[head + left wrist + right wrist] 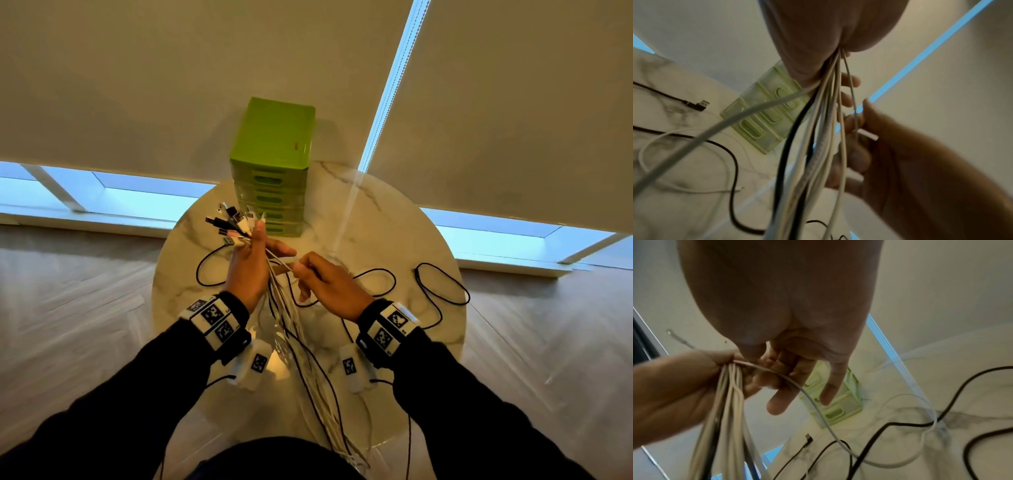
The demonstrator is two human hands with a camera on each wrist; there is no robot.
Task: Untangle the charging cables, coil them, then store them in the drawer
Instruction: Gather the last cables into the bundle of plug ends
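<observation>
White cables (291,329) bunched in left hand (245,270); right hand (329,281) apparently pinches one.

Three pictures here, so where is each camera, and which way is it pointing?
Head: worn on the head, looking down at the marble table; both forearms, left hand and right hand show.
Left wrist: under the left hand, looking along its cable bundle; the right hand shows too.
Right wrist: under the right hand, facing the left hand.
Shared: all three show the green drawer unit.
</observation>
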